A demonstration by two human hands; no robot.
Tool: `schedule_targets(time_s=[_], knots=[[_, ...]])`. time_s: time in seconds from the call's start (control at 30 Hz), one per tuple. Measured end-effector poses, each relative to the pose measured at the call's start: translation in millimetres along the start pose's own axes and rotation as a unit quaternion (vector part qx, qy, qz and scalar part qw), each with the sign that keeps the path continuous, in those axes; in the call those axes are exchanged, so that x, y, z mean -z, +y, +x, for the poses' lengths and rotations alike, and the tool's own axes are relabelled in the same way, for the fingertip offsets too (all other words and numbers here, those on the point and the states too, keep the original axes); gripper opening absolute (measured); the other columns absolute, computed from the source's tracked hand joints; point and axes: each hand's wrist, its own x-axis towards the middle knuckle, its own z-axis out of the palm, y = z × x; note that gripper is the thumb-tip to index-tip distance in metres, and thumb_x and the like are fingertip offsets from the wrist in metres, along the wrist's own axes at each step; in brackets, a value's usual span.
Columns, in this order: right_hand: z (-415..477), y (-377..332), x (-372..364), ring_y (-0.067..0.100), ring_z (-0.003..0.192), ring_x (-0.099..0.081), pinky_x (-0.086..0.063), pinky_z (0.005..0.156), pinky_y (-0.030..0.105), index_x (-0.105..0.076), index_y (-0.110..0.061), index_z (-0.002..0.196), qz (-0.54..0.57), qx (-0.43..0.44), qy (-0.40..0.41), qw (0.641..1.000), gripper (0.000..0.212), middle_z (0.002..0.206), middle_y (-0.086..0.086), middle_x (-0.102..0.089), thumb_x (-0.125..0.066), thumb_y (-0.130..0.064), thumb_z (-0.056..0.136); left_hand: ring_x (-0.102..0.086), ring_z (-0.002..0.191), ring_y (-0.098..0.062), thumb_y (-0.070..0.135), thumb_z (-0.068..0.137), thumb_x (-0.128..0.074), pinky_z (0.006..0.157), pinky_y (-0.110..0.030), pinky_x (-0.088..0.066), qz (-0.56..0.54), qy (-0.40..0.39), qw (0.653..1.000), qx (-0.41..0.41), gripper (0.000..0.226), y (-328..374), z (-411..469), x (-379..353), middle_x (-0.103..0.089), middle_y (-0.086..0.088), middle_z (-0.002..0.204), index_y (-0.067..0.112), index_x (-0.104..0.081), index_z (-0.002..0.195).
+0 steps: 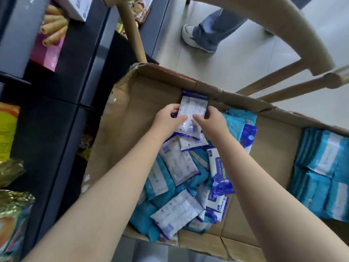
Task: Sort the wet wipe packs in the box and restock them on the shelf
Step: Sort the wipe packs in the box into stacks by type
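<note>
Cardboard box (132, 114): open at the top, flaps folded outward. Both hands reach in at its far wall.

Left hand (168, 118): grip clamped on a small stack of white-and-purple packs (190, 108), with the thumb on the front face and the fingers curled round the left edge. Right hand (209, 121): grip clamped on the same stack, with the thumb on the front face and the fingers round the right edge. The upper end of the stack touches the far wall of the box.

The hands cover the lower end of the stack, so the number of packs in it cannot be told. A loose pile (181, 186) of white, purple and teal packs lies in the middle of the box, partly under the forearms. Most print is blurred; one pack reads "Alcohol Wipes". Teal packs (321, 174) stand in rows at the right end, cut off by the frame edge.

What carries the box is hidden. A dark shelf (62, 91) on the left holds snack bags (51, 29). A wooden chair (283, 25) arches beyond the box, over a pale floor (236, 59). Another person's leg and white shoe (190, 36) stand there.
</note>
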Motion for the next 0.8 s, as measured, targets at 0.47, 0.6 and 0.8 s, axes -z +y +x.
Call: schedule_targets(time_s=[0.47, 0.6, 0.8], knots=[[-30.8, 57.2, 15.8, 0.02, 0.092, -0.063, -0.055, 0.079, 0.035, -0.059, -0.015, 0.118, 0.007, -0.062, -0.097, 0.993, 0.052, 0.107, 0.005, -0.064, -0.084, -0.026, 0.073, -0.059, 0.096, 0.0, 0.018, 0.094, -0.064, 0.068, -0.007, -0.045, -0.108, -0.034, 0.991, 0.072, 0.032, -48.6, -64.2, -50.1, -0.062, 0.003, 0.121, 0.02, -0.052, 0.123], [-41.6, 63.0, 10.7, 0.009, 0.083, -0.061, -0.046, 0.06, 0.023, -0.042, -0.032, 0.115, 0.1, -0.051, -0.096, 0.989, 0.041, 0.1, -0.003, -0.059, -0.072, -0.036, 0.087, -0.071, 0.082, -0.006, 0.014, 0.097, -0.057, 0.062, -0.017, -0.053, -0.185, -0.008, 0.98, 0.078, 0.028, -53.6, -67.6, -40.6, -0.07, -0.001, 0.107, 0.024, -0.045, 0.121], [-41.5, 56.3, -3.5, 0.006, 0.066, -0.06, -0.043, 0.043, 0.016, -0.057, -0.02, 0.116, 0.239, -0.07, -0.032, 0.968, 0.022, 0.095, -0.003, -0.067, -0.063, -0.02, 0.095, -0.067, 0.067, 0.004, 0.015, 0.097, -0.056, 0.054, -0.012, -0.048, -0.129, 0.052, 0.99, 0.031, 0.029, -44.8, -46.5, 3.7, -0.067, 0.003, 0.095, 0.031, -0.045, 0.118]])
